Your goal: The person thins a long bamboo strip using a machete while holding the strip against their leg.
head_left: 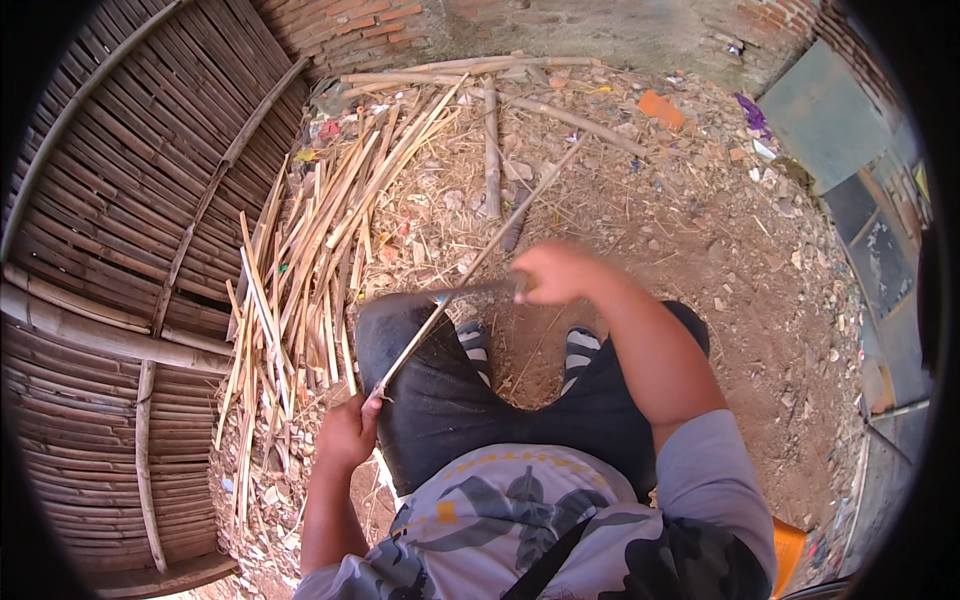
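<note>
Our left hand (347,432) is curled around the lower end of a long bamboo strip (502,235), with the thumb pressed along it, just beside our left thigh. From there the strip slants up and to the right, passing over our dark trousers (440,385) and out between our knees, its far end over the ground (700,270) in front of us. We cannot tell whether it touches the thigh. Our right hand (553,272) is closed in a fist on the near end of a dark blade (488,288); motion blurs both, and the grip hides most of the handle. The blade points left and crosses the strip about midway, but we cannot make out how deep it sits against it.

To our left a loose heap of pale split strips (320,240) lies on the littered ground, beside a slatted bamboo wall (130,200). Ahead of us lie cut bamboo poles (491,150), near the foot of a brick wall (360,35). Further right we see an orange scrap (661,110) and a crumpled purple piece (752,115), near a grey panel (825,115). Our striped footwear (579,350) shows between our knees.
</note>
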Demonstrator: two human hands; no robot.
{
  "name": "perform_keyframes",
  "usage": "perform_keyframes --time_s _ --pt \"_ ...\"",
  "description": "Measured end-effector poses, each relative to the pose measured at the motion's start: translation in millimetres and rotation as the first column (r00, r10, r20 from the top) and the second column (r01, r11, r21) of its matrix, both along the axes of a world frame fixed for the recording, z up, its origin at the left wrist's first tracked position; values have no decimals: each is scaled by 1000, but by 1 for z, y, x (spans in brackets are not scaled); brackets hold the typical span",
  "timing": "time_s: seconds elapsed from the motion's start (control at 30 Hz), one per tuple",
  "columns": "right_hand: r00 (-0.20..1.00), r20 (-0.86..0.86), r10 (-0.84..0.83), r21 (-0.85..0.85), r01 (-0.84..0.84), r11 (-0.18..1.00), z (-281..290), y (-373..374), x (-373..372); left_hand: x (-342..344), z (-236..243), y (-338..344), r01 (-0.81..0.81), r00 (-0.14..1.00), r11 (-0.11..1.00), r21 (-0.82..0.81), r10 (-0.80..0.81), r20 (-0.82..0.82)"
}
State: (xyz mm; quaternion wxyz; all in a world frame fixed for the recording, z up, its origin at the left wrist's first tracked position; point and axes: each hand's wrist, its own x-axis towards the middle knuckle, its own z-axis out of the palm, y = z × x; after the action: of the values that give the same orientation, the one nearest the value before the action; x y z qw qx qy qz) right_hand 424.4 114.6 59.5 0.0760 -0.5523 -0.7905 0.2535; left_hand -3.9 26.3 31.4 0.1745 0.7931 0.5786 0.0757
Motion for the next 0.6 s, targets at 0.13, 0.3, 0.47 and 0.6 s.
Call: perform_keyframes --time_s 0.13,0.3,0.47,0.6 --pt "842 -177 -510 -159 487 859 -1 16 45 3 1 -1 -36 999 999 -1 36 12" --pt "852 -246 -461 -14 473 881 -32 13 35 4 5 5 -40 995 995 -90 48 85" --pt "993 -79 -90 23 92 995 -15 -1 -16 4 10 2 -59 994 993 -107 68 83" --pt "994 107 2 184 -22 983 -4 -3 -16 4 7 -2 -62 998 997 -43 63 24"
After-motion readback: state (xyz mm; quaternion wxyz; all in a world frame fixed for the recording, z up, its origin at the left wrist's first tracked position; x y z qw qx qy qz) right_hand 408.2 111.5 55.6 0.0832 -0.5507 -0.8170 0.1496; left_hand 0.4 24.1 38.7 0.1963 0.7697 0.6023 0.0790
